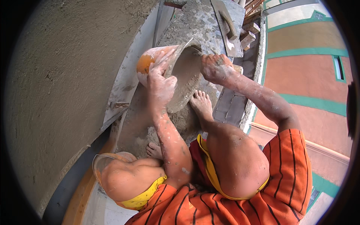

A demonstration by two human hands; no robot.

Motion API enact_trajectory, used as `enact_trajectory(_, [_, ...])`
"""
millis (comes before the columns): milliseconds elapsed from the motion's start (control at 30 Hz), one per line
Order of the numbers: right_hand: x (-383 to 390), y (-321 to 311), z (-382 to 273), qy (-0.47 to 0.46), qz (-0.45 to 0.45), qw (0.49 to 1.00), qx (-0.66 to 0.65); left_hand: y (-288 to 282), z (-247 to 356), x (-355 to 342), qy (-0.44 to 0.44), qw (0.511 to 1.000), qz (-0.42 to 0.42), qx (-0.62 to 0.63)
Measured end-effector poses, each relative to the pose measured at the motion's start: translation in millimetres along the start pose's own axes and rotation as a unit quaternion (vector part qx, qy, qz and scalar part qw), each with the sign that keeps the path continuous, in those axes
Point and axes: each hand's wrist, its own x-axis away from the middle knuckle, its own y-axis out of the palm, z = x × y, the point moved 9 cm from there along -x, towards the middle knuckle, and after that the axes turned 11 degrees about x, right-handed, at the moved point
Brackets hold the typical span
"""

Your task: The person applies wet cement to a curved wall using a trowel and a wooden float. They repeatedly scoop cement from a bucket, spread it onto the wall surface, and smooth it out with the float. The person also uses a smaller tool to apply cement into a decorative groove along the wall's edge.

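An orange-and-white bucket (149, 62) lies tipped on its side over a mortar-smeared board (183, 22), its mouth facing me. Grey mortar coats the inside. My left hand (162, 84) is closed on the near left part of its rim, thumb over the edge. Beside the right side of the mouth, my right hand (217, 69) is a fist; what it grips is hidden. Loose mortar (183, 122) is spread below the bucket, around my bare feet. Beyond the bucket lies a plastering float (227, 28) with a worn handle.
A freshly rendered grey wall (63, 75) rises on the left. Wood blocks (247, 39) sit beside the board at the far right. A second container (98, 167) is partly hidden by my left knee. A peach building with green bands (303, 71) stands across on the right.
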Motion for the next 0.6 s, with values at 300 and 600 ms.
enact_trajectory(300, [4.6,116.6,-42.8,-0.011,-0.086,0.852,-0.516,49.1,3.5,-30.0,0.016,1.0,-0.017,0.021])
enact_trajectory(600, [-29.2,114.0,-12.3,0.05,-0.184,0.763,-0.617,-3.0,-27.2,-50.7,-0.046,0.965,0.194,0.171])
